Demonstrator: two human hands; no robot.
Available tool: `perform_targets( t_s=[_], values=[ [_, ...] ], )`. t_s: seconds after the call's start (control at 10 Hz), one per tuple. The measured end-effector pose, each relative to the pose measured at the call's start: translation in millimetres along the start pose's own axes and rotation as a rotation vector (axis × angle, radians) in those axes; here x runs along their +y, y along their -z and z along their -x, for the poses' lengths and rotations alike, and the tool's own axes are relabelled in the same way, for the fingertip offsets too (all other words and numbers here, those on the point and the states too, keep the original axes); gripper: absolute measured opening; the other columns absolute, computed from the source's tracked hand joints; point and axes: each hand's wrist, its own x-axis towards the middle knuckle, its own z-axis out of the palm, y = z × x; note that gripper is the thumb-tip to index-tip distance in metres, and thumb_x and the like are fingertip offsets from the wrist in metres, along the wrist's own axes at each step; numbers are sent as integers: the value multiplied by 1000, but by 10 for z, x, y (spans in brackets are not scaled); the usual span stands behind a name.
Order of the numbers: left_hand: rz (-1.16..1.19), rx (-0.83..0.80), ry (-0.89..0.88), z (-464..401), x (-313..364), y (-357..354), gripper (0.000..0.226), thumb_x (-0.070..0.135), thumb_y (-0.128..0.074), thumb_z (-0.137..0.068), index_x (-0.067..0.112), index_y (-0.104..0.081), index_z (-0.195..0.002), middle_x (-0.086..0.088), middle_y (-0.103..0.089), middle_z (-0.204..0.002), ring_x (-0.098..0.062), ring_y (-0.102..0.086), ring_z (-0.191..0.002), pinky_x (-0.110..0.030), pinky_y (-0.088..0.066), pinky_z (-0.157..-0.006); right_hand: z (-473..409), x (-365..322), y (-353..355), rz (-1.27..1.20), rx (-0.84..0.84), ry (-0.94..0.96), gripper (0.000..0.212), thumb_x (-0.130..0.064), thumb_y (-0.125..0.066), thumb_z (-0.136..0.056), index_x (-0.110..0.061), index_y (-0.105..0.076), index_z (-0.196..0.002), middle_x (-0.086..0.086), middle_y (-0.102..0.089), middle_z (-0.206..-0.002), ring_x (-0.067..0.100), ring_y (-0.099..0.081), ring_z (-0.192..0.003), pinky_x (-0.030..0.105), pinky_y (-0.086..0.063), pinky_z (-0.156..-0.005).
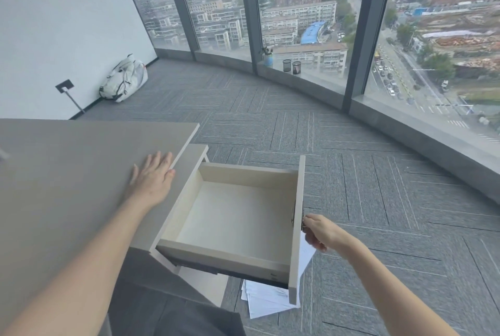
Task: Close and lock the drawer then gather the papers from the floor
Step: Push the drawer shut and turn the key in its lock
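A pale wooden drawer (235, 216) stands pulled far out of the cabinet under the grey desk (67, 173), and it is empty inside. My left hand (153, 177) lies flat and open on the desk top near its edge. My right hand (318, 230) pinches a small metal key or lock at the outer face of the drawer front (297, 227). White papers (266, 300) lie on the carpet below the drawer, partly hidden by it. One sheet (307, 253) shows just under my right hand.
Grey carpet tiles (351, 173) stretch out to a curved glass window wall. A white backpack (123, 79) leans on the left wall. Two mesh pen cups (291, 66) and a blue pot with a plant stand on the window sill.
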Motion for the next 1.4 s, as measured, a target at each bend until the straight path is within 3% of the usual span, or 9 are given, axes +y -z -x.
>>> perform_targets(
  t_s=[0.3,0.5,0.9,1.2,1.4],
  values=[
    [-18,-20,29,-6,13,16,59,39,-19,-106,20,-6,-160,-1,-3,-169,-21,-3,-156,-50,-4,-124,-256,-308,-366,23,-126,-47,22,-20,-29,-101,-11,-45,-88,3,-46,-58,15,-35,-44,20,-26,-43],
    [-18,-16,30,20,27,36,58,39,-20,-106,21,-8,-160,0,-3,-169,-20,-3,-156,-49,-3,-124,-380,-537,-514,17,-223,-72,17,-15,-31,-98,-10,-45,-90,5,-46,-61,18,-36,-49,23,-26,-47],
    [-11,-6,19,48,30,37,59,39,-21,-106,20,-8,-160,-1,-4,-169,-21,-3,-156,-50,-3,-125,-675,-808,-846,-62,-380,-15,17,-23,-43,-101,-10,-52,-95,2,-51,-65,14,-42,-48,22,-31,-44],
    [-1,-12,11,60,25,43,59,40,-21,-106,20,-8,-160,-1,-4,-169,-21,-2,-156,-50,-3,-124,-948,-1087,-1438,-138,-322,-52,16,-20,-39,-97,-10,-50,-92,6,-51,-65,15,-42,-40,21,-23,-45],
    [-3,-2,2,56,24,32,59,40,-21,-106,20,-7,-160,-1,-4,-169,-21,-2,-156,-49,-2,-124,-1043,-1243,-1641,-107,-322,-22,16,-20,-40,-96,-10,-52,-91,6,-54,-67,17,-43,-45,15,-28,-38]
  ],
)
